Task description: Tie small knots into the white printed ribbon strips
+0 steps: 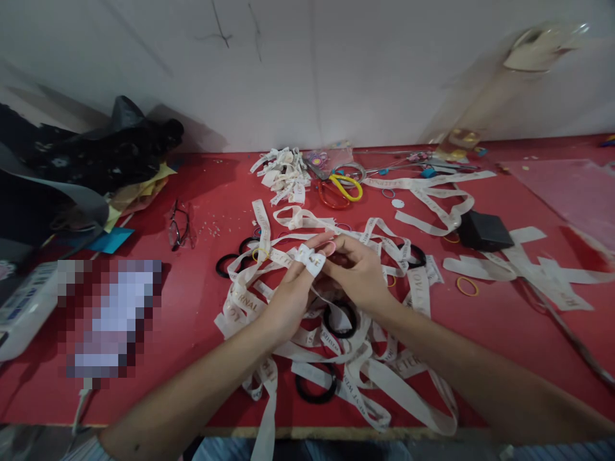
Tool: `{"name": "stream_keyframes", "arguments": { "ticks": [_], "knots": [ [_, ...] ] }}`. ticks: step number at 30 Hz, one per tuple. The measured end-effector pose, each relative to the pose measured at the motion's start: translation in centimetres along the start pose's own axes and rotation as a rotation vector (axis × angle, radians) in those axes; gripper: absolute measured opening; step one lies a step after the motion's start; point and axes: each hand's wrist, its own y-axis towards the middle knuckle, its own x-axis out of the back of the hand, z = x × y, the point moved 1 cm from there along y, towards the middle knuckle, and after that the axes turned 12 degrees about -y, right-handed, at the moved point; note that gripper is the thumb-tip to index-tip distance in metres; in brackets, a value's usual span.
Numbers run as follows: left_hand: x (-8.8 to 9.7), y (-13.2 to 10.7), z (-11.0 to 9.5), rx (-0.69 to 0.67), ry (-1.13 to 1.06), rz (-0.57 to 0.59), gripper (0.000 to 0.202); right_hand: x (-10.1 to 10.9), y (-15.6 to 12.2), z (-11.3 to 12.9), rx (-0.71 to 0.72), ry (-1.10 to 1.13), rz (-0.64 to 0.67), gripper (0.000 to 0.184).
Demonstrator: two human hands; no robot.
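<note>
My left hand [291,298] is over the middle of a red table [202,301], with a piece of white printed ribbon [310,258] wrapped round its outstretched fingers. My right hand [358,269] meets it from the right, fingers pinched on that ribbon at the left fingertips; a small pink band shows there. Under both hands lies a tangle of white printed ribbon [365,378] with black hair ties [316,390] among it.
Scissors with yellow and red handles [342,189] and a heap of cut ribbon pieces [284,173] lie at the back. Glasses [178,225] rest at the left, near dark fabric [91,153]. A black box [483,230] and more ribbon lie right.
</note>
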Motion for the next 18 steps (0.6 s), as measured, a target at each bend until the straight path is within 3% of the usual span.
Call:
{"name": "stream_keyframes", "arguments": {
  "ticks": [10,18],
  "knots": [
    [0.0,0.2,-1.4,-0.054,0.407,0.097,0.049,-0.1,0.4,-0.6,-0.129,0.4,0.018,0.031],
    [1.2,0.8,-0.4,-0.012,0.25,0.034,0.049,-0.5,0.4,-0.1,-0.152,0.525,0.068,0.037]
  ]
}}
